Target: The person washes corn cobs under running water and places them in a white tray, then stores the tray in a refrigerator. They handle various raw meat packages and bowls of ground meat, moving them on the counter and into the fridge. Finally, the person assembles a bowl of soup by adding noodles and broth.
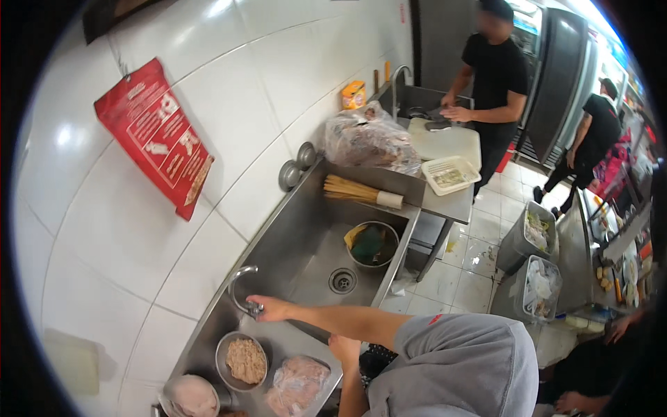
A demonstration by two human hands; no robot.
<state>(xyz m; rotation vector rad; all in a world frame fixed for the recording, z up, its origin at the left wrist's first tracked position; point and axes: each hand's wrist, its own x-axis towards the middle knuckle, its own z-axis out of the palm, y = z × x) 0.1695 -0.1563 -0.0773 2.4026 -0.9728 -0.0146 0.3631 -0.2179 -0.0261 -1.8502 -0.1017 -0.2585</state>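
Observation:
My right hand point(269, 308) reaches across the sink, its fingers closed around the handle at the base of a curved metal faucet point(233, 283). Below that forearm, my left hand point(343, 349) is by the counter's front edge; its fingers are mostly hidden. A metal bowl of minced meat point(245, 361) stands on the steel counter near the faucet. Beside it lies a clear plastic bag of pale pink meat point(297, 386). At the lower left, a plastic-lined container holds a smooth pale pink mass point(192, 397). No water stream is visible at the faucet.
The steel sink point(313, 260) holds a metal pot point(375, 261) with green and yellow cloths, and a bundle of thin sticks point(354, 191). Beyond are a large plastic bag point(372, 142), a cutting board point(445, 142) and a co-worker point(493, 80). Grey bins point(517, 243) stand right.

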